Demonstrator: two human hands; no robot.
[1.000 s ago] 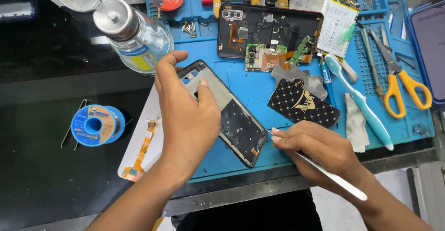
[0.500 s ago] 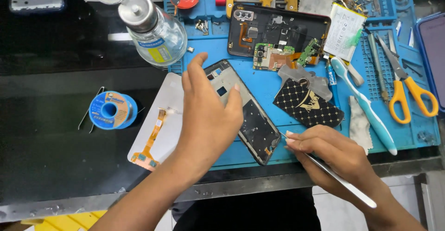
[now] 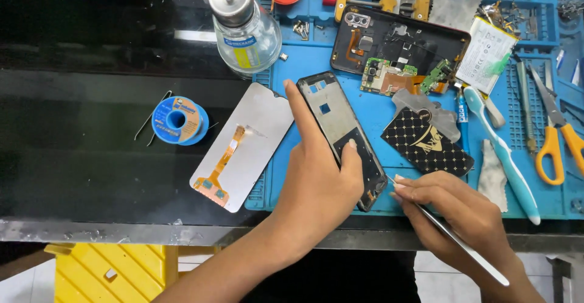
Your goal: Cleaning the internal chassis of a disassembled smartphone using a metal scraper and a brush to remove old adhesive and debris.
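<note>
The left hand [image 3: 319, 187] rests on a black phone frame [image 3: 340, 130] that lies slantwise on the blue mat [image 3: 316, 57] near the front edge of the bench [image 3: 73, 127]; its forefinger stretches along the frame's left side, its thumb lies across the lower part, and the fingers are spread flat rather than closed round anything. The right hand [image 3: 453, 209] is just right of the frame's lower end, pinched shut on a thin metal tool [image 3: 456, 239] whose tip sits close to the frame's bottom corner; whether tip and frame touch I cannot tell. The two hands are near each other but apart.

Just left of the frame a grey screen panel [image 3: 249, 139] lies face down, half on the mat and half on the dark bench, with an orange ribbon cable [image 3: 222, 166] along it; further left is a blue spool of wire [image 3: 178, 120]. Behind the frame stands a clear glass bottle [image 3: 246, 35] with a metal top. To the right lie an opened phone body [image 3: 398, 48] with its green circuit boards showing, a white battery [image 3: 490, 63], a black patterned card [image 3: 426, 142], a pale blue toothbrush [image 3: 505, 154] and yellow-handled scissors [image 3: 556, 142].
</note>
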